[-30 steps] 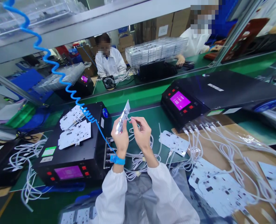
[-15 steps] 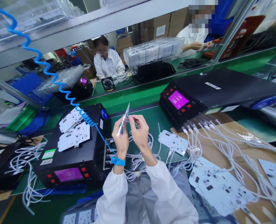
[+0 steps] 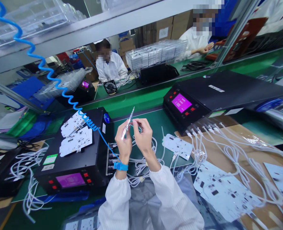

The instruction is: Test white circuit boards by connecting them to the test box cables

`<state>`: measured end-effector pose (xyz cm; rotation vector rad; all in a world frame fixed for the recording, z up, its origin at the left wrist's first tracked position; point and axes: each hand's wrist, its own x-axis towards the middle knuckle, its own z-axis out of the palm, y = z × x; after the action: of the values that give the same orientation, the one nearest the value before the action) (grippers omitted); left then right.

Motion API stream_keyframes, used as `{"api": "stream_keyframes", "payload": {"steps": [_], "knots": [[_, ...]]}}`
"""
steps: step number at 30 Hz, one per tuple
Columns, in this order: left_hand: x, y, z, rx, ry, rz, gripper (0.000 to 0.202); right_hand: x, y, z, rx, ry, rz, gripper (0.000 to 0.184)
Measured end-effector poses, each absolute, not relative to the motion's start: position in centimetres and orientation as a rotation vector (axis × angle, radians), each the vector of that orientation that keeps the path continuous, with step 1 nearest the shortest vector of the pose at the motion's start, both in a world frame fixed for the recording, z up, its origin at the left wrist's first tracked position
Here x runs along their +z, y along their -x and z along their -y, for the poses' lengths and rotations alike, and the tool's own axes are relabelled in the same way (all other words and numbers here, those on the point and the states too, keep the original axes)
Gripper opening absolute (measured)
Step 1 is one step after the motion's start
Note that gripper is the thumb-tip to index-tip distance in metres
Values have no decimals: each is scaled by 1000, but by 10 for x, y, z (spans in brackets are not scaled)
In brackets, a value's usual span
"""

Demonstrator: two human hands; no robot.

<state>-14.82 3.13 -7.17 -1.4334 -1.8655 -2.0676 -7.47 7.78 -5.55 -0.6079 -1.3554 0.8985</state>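
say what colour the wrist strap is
Bright blue wrist strap, best in the head view.

A black test unit [image 3: 78, 163] with a magenta screen is placed at eight o'clock, and white circuit panels [image 3: 75, 135] are laid on top of it. A second black unit [image 3: 186, 102] is set at two o'clock. At four o'clock, white cables [image 3: 234, 156] are strewn over brown cardboard [image 3: 229, 140], with further panels [image 3: 225, 191] lying among them. A blue coiled cord [image 3: 45, 67] is strung down from ten o'clock. Across the bench, a seated co-worker [image 3: 110, 65] is seen at eleven o'clock, another [image 3: 196, 41] at one o'clock, and stacked transparent trays [image 3: 155, 54] at twelve.
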Motion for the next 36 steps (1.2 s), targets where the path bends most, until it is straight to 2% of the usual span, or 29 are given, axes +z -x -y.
{"api": "stream_keyframes", "payload": {"steps": [7, 17, 23, 36], "knots": [[-80, 151, -34, -2122, 1410, 1927, 30, -54, 77, -79, 847, 624, 1355, 17], [-77, 153, -38, -2127, 1427, 1972, 33, -56, 80, -86, 940, 627, 1353, 16], [-75, 146, -38, -2281, 1276, 1977, 45, -54, 84, -89, 1006, 641, 1371, 17], [-75, 155, -34, -2122, 1446, 1925, 39, -56, 84, -95, 937, 640, 1489, 19]]}}
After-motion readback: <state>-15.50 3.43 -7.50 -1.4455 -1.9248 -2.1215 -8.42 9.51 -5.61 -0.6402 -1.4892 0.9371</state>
